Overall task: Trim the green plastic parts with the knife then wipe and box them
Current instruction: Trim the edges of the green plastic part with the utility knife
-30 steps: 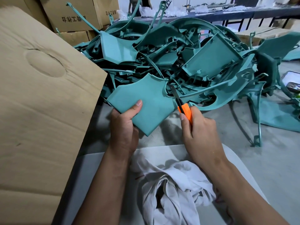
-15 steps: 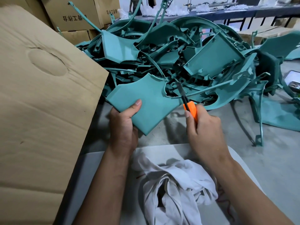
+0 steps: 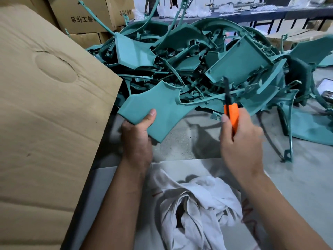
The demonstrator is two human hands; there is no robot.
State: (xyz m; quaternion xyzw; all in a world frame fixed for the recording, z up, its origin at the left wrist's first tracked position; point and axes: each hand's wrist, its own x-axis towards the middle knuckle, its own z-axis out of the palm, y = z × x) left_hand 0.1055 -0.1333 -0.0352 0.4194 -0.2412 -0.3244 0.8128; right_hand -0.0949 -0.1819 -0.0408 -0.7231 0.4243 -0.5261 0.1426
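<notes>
Panel (image 3: pixel 158 109) held in the air, knife (image 3: pixel 231 112) clear of its edge

Left hand (image 3: pixel 137 139) grips the panel's lower corner, thumb on top; right hand (image 3: pixel 239 141) clenches the knife at 3 o'clock, blade up, apart from the panel; pile (image 3: pixel 207 60) at 12; cloth (image 3: pixel 194 204) at 6; carton flap (image 3: pixel 45 105) at 9.

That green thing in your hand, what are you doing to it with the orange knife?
A person is trimming plastic parts. The left hand holds a flat green part by its lower edge, thumb on top. The right hand grips an orange knife with its dark blade pointing up, just right of the part and not touching it. Behind lies a big pile of green parts. A white cloth lies in front for wiping, and a cardboard box stands at the left.
</notes>
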